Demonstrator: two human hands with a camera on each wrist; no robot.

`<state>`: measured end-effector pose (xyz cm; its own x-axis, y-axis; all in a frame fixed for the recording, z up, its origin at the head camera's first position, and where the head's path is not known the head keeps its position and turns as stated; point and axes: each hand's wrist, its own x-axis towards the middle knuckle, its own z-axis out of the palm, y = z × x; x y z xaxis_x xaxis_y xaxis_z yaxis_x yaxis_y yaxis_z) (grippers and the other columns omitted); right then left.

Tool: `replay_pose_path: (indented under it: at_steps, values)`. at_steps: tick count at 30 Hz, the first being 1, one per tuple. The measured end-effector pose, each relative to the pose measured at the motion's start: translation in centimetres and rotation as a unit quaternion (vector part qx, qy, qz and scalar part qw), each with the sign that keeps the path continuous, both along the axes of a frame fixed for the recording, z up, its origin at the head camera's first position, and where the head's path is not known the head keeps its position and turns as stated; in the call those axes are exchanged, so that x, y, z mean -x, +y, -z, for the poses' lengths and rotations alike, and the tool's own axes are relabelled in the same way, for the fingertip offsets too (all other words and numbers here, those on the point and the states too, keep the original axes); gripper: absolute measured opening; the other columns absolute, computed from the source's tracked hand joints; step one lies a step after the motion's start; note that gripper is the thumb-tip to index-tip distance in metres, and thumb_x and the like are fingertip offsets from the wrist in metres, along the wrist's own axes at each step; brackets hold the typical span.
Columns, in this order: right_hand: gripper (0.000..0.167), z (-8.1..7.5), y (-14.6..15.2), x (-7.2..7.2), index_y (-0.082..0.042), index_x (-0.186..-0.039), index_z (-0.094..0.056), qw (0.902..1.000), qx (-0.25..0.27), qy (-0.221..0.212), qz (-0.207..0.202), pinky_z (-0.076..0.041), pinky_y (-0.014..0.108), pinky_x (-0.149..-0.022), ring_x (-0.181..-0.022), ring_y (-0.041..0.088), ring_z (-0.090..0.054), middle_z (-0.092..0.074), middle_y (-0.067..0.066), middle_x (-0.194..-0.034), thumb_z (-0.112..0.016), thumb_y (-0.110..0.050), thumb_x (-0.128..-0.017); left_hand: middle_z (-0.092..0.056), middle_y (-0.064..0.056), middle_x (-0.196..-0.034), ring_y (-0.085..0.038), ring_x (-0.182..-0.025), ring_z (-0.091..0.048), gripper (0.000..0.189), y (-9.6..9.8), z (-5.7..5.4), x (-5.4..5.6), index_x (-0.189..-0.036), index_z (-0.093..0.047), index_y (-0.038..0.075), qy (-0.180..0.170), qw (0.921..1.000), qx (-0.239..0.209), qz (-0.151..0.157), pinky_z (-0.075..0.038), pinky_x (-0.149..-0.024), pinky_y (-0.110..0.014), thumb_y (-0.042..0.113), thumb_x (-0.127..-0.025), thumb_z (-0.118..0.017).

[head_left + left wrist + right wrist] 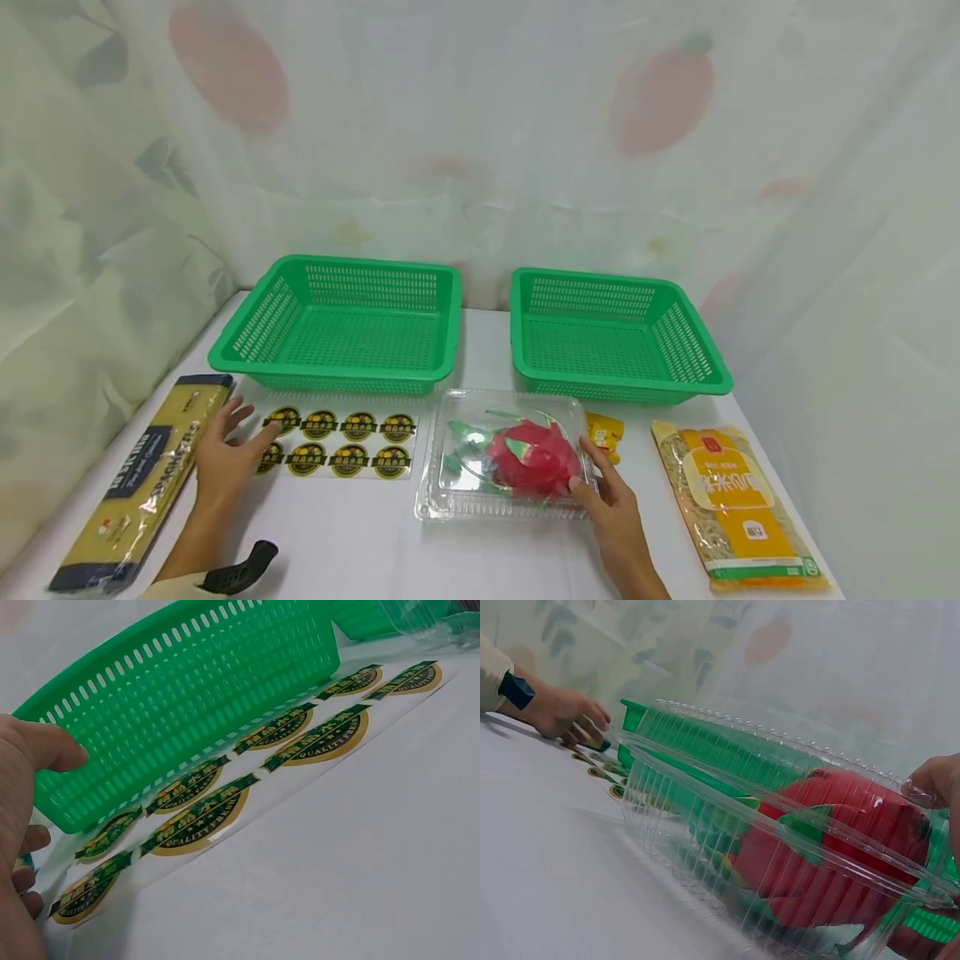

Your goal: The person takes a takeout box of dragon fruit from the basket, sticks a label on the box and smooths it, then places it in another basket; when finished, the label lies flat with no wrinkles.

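Note:
A clear plastic clamshell box [465,492] with a red dragon fruit [536,458] inside rests on the table. My right hand [617,521] grips its right edge, thumb on the near side and fingers at the rim. In the right wrist view the lid [705,724] sits over the base, slightly apart along the near edge. My left hand [225,458] hovers at the left end of a sheet of round fruit stickers [348,460], fingers loosely bent and holding nothing. In the left wrist view, its thumb [60,748] shows beside the stickers.
Two green baskets [333,379] [622,388] stand behind the stickers and box. A long pack of spaghetti [142,483] lies at the far left. A noodle pack [738,504] lies at the right. A small yellow packet [606,435] lies partly behind the box.

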<state>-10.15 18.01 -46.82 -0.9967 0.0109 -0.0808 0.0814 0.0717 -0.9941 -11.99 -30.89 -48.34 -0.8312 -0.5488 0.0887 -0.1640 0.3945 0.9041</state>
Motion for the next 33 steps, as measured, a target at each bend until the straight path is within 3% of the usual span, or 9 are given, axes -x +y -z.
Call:
replay_pose_path:
  at_steps: [7, 11, 18, 22, 27, 33]
  values:
    - [0.057, -0.1, -0.1, 0.0, -0.019, -0.147, -0.043, 1.0, 0.0, -0.005, 0.004, -0.046, 0.022, -0.088, -0.116, 0.028, -0.046, -0.036, -0.004, -0.149, -0.063, -0.016, -0.094, -0.049, -0.022, -0.137, -0.038, -0.13, -0.037, 0.078, -0.1, 0.6, 0.5, -0.152, -0.03, 0.012, -0.018, 0.9996, 0.019, -0.011, -0.032, -0.098, -0.051, 0.028, -0.087, -0.072]
    - [0.056, -0.3, 0.0, -0.1, -0.02, -0.147, -0.042, 0.9998, -0.016, -0.008, 0.004, -0.046, 0.021, -0.088, -0.115, 0.028, -0.046, -0.036, -0.005, -0.149, -0.062, -0.018, -0.095, -0.05, -0.026, -0.134, -0.043, -0.132, -0.033, 0.081, 0.1, 0.9, 0.8, -0.151, -0.03, 0.008, -0.018, 0.999, 0.04, -0.01, -0.025, -0.103, -0.057, 0.026, -0.086, -0.074]
    - [0.056, -0.5, 0.2, -0.1, -0.024, -0.148, -0.041, 0.999, -0.042, -0.016, 0.0, -0.034, 0.017, -0.097, -0.118, 0.022, -0.045, -0.037, -0.008, -0.149, -0.062, -0.024, -0.096, -0.048, -0.026, -0.137, -0.045, -0.131, -0.028, 0.083, 0.7, 1.3, 1.1, -0.151, -0.028, 0.006, -0.045, 0.9958, 0.074, -0.028, -0.021, -0.104, -0.06, 0.029, -0.085, -0.074]
    - [0.056, -0.4, 0.2, -0.1, -0.023, -0.148, -0.042, 0.9994, -0.033, -0.014, -0.001, -0.039, 0.017, -0.093, -0.119, 0.023, -0.045, -0.036, -0.007, -0.149, -0.062, -0.022, -0.096, -0.046, -0.025, -0.138, -0.047, -0.129, -0.027, 0.083, 0.9, 1.6, 1.3, -0.151, -0.028, 0.006, -0.062, 0.9931, 0.093, -0.038, -0.023, -0.1, -0.061, 0.028, -0.085, -0.074]
    - [0.055, -0.4, 0.2, -0.1, -0.023, -0.148, -0.041, 0.9995, -0.028, -0.011, -0.006, -0.042, 0.018, -0.09, -0.117, 0.025, -0.045, -0.035, -0.006, -0.15, -0.061, -0.022, -0.097, -0.049, -0.025, -0.136, -0.048, -0.129, -0.026, 0.079, 1.1, 1.6, 1.2, -0.149, -0.031, 0.004, -0.058, 0.9918, 0.107, -0.04, -0.021, -0.1, -0.062, 0.021, -0.084, -0.074]
    - [0.055, -0.5, 0.2, 0.0, -0.023, -0.148, -0.041, 0.9994, -0.033, -0.012, -0.004, -0.042, 0.017, -0.09, -0.116, 0.025, -0.045, -0.036, -0.007, -0.149, -0.061, -0.022, -0.097, -0.054, -0.023, -0.132, -0.044, -0.133, -0.023, 0.082, 0.9, 1.3, 1.0, -0.151, -0.028, 0.008, -0.046, 0.996, 0.068, -0.035, -0.017, -0.103, -0.061, 0.025, -0.085, -0.074]
